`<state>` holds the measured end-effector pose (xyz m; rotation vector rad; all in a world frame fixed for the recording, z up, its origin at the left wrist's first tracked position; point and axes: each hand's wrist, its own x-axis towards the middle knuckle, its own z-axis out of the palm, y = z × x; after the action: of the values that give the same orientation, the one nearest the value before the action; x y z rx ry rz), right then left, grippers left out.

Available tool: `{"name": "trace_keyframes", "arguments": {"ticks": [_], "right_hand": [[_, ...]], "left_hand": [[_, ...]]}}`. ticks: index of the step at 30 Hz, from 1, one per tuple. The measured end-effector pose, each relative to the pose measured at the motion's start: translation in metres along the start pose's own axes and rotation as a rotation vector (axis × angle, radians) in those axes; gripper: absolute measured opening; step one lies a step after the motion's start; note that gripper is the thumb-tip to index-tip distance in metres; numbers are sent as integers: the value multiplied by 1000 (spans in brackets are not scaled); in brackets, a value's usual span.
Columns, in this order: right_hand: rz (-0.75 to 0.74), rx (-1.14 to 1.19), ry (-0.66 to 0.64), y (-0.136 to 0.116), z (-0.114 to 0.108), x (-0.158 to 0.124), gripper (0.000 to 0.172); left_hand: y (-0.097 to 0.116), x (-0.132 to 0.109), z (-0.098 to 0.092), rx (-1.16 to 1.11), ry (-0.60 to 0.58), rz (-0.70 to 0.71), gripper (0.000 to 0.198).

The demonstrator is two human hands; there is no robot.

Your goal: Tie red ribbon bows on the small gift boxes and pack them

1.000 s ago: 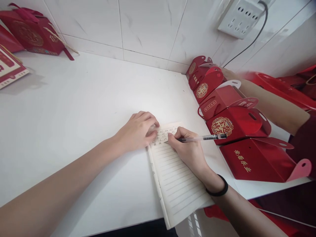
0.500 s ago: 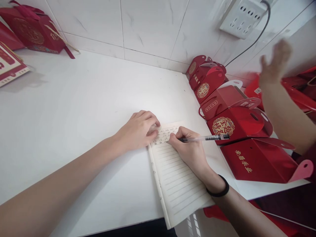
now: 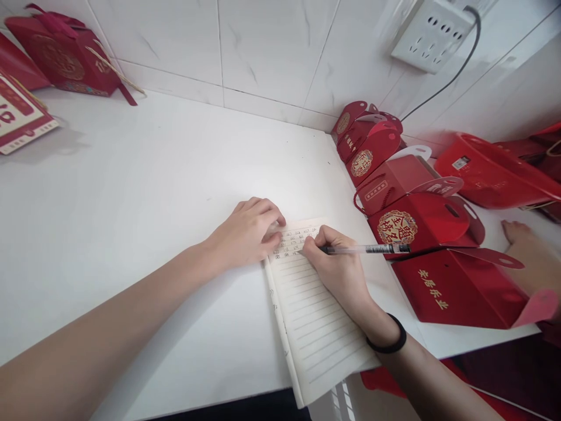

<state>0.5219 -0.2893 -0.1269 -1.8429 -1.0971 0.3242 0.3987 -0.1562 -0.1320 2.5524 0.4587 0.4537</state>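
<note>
A lined notebook [image 3: 322, 333] lies on the white table, with rows of small handwritten figures near its top. My right hand [image 3: 339, 263] wears a black band at the wrist and grips a clear pen [image 3: 366, 249] with a black cap end. The pen's tip touches the page at the lowest written row. At the notebook's upper left corner rests my left hand [image 3: 249, 231], palm down, its fingers loosely bent and the thumb apart from them. It holds nothing; thumb and fingertips lie by the page's edge.
Red gift boxes with gold lettering [image 3: 456, 286] line the table's right side. Behind them is a red plastic basin [image 3: 495, 169]. Another person's hand [image 3: 521, 240] is at the far right. A red box [image 3: 65, 55] and a desk calendar [image 3: 21, 117] stand upper left. A power strip [image 3: 432, 35] hangs on the wall.
The other person's hand has dropped from beside the wall to behind the nearest gift boxes, uncovering the red basin. My own hands stay in nearly the same place.
</note>
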Motion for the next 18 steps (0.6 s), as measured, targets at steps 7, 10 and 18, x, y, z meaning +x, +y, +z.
{"name": "trace_keyframes", "arguments": {"ticks": [7, 10, 18], "right_hand": [[259, 496, 41, 3, -9, 4, 36], [251, 644, 167, 5, -10, 9, 31], [-27, 452, 382, 2, -11, 7, 27]], "left_hand": [[2, -1, -3, 12, -20, 11, 16], [1, -1, -3, 9, -20, 14, 17], [3, -4, -1, 36, 16, 4, 17]]}}
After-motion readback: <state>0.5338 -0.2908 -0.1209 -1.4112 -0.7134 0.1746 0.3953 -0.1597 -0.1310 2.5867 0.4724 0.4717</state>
